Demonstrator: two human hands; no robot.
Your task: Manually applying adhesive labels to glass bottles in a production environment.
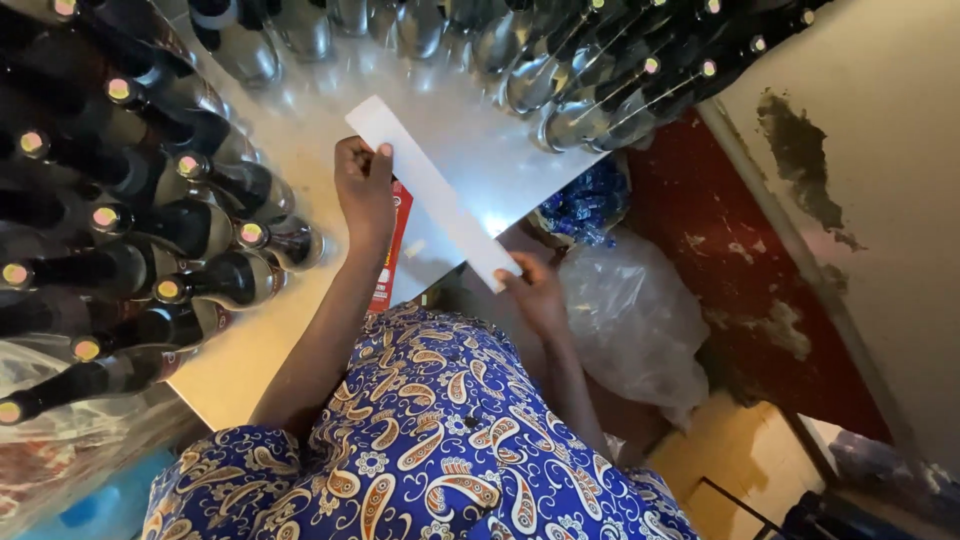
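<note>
- Hands: left hand (365, 190) and right hand (535, 290) each pinch one end of a long white strip (432, 190), held above the bench (300, 330) among dark bottles (215, 230)
- Step seems positioning; next, careful alignment is needed

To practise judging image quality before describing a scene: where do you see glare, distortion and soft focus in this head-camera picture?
Head view: glare whitens the table behind the white paper strip held by the left hand and right hand; wide-angle distortion fans the dark bottles outward at the edges; the patterned garment is sharp, while the corners look softer.
</note>
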